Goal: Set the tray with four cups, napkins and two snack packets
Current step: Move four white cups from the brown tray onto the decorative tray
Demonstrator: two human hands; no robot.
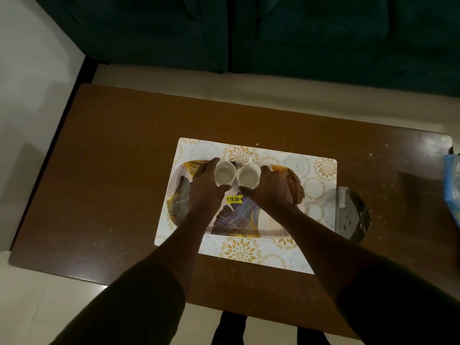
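Two dark-sleeved forearms reach up from the bottom of the frame over a brown wooden surface (119, 155). At centre frame lies one patterned placemat (321, 168), white with gold and grey floral rings, and on it rests one oval tray (236, 220) printed with gold and purple fan leaves and bearing a single yellow price sticker (234, 199) near its middle. Above the sticker, the left hand (205, 188) wraps its fingers (211, 162) around one white cup (224, 173), thumb at the near side of the rim. Just beside it, the right hand (270, 189) grips a second white cup (248, 175) the same way. The two cups sit side by side, nearly touching, mouths up, at the far half of the tray; whether their bases rest on it cannot be told. Two cups are visible in all. At the right of the placemat, one dark packet-like object (353, 215) lies on the surface, its detail unclear. At the right edge of the frame, one blue package (451, 185) is partly cut off. Across the top of the frame runs a dark teal sofa (249, 33), with pale floor (29, 83) at the left.
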